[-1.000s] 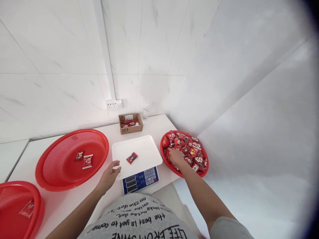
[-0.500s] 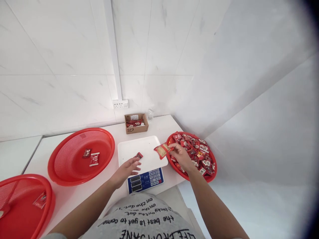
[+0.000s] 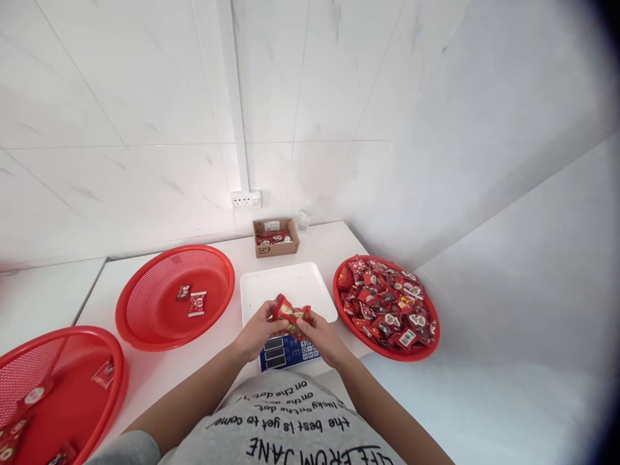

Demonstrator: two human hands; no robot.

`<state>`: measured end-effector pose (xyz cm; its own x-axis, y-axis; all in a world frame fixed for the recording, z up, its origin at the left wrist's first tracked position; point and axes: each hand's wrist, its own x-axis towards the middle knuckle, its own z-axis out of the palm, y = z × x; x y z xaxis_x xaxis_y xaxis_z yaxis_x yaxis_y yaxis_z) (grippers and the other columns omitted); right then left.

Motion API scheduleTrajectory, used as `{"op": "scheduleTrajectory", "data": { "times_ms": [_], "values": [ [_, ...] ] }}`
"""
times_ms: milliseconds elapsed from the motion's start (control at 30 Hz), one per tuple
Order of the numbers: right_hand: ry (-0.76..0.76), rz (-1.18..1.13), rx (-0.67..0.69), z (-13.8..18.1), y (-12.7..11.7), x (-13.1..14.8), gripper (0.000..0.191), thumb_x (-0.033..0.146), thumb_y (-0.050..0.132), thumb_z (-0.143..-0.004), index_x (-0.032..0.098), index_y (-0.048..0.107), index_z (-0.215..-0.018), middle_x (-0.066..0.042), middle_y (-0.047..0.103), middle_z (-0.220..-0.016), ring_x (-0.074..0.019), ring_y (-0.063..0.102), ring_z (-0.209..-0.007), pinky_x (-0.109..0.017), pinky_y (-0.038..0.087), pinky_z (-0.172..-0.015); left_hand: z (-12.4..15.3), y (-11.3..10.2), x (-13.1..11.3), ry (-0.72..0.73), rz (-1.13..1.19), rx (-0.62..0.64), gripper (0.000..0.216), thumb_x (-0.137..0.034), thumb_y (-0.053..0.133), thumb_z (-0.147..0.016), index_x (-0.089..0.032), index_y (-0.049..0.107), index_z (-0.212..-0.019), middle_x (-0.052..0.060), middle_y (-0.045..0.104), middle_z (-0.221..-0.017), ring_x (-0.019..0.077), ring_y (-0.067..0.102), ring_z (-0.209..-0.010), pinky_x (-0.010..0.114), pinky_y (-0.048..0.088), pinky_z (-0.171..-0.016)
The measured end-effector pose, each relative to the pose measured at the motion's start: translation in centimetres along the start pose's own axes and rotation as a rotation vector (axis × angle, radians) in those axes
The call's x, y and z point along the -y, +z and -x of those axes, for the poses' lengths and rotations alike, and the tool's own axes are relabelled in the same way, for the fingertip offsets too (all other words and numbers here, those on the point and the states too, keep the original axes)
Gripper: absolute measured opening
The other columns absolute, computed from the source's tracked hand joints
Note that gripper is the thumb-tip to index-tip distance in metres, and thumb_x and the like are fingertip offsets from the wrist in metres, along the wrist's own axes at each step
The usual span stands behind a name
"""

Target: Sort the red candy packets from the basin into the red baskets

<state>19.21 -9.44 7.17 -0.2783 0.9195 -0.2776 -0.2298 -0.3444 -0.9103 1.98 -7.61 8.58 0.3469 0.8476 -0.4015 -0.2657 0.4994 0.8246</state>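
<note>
In front of my body, my left hand [image 3: 258,330] and my right hand [image 3: 323,337] meet over the near edge of a white weighing scale pan [image 3: 276,282]. Between them they grip a red and gold snack packet [image 3: 293,314], fingers and thumbs closed around it. Part of the packet is hidden by my fingers, and I cannot tell whether a second one lies with it. The scale's blue keypad panel [image 3: 310,351] shows below my hands. To the right, a red basket [image 3: 433,351] is heaped with small red wrapped snacks [image 3: 385,303].
Left of the scale stands a red basket [image 3: 126,323] holding two wrapped snacks [image 3: 197,303]. Another red basket [image 3: 113,413] with several packets is nearer on the left. Behind the scale are a cardboard box [image 3: 278,248] of packets and a clear glass [image 3: 303,219] by the wall.
My right hand has brought its packet left from the basket's edge to my left hand. The small red packet seen on the pan by my left hand no longer shows there.
</note>
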Motion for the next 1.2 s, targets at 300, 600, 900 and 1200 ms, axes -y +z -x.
{"op": "scheduleTrajectory", "data": {
  "times_ms": [300,600,900,1200],
  "values": [
    [-0.064,0.316,-0.053,-0.2,0.6,0.2,0.038,0.05,0.059,-0.074,0.021,0.063,-0.098,-0.004,0.068,-0.095,-0.0238,0.06,-0.092,-0.039,0.045,-0.085,0.0,0.4,0.4,0.022,-0.104,0.06,0.047,-0.04,0.073,-0.066,-0.014,0.059,-0.102,0.008,0.068,-0.097,0.0207,0.063,-0.089,0.034,0.046,-0.083],
    [0.049,0.232,-0.021,0.4,0.8,-1.3,0.047,0.052,0.062,-0.072,0.018,0.063,-0.104,-0.006,0.069,-0.095,-0.0246,0.062,-0.091,-0.039,0.046,-0.083,0.1,0.1,1.6,0.001,-0.16,0.045,0.045,-0.043,0.073,-0.066,-0.014,0.06,-0.098,0.009,0.069,-0.095,0.0222,0.063,-0.088,0.034,0.046,-0.082],
    [0.054,0.241,-0.035,0.5,0.4,-3.0,0.047,0.054,0.063,-0.071,0.017,0.066,-0.099,-0.006,0.069,-0.096,-0.0241,0.062,-0.089,-0.04,0.045,-0.085,0.8,-1.0,3.2,-0.262,-0.385,0.073,0.06,-0.063,0.055,-0.072,-0.018,0.06,-0.11,0.01,0.068,-0.1,0.0181,0.061,-0.076,0.028,0.044,-0.064],
    [0.171,0.105,-0.061,0.4,0.7,-3.1,0.051,0.057,0.064,-0.069,0.019,0.063,-0.103,-0.006,0.069,-0.092,-0.0214,0.062,-0.085,-0.033,0.046,-0.072,0.3,-0.3,3.0,-0.106,-0.268,0.084,0.056,-0.058,0.061,-0.07,-0.017,0.063,-0.107,0.009,0.07,-0.1,0.0236,0.063,-0.09,0.036,0.044,-0.084]
  ]
}}
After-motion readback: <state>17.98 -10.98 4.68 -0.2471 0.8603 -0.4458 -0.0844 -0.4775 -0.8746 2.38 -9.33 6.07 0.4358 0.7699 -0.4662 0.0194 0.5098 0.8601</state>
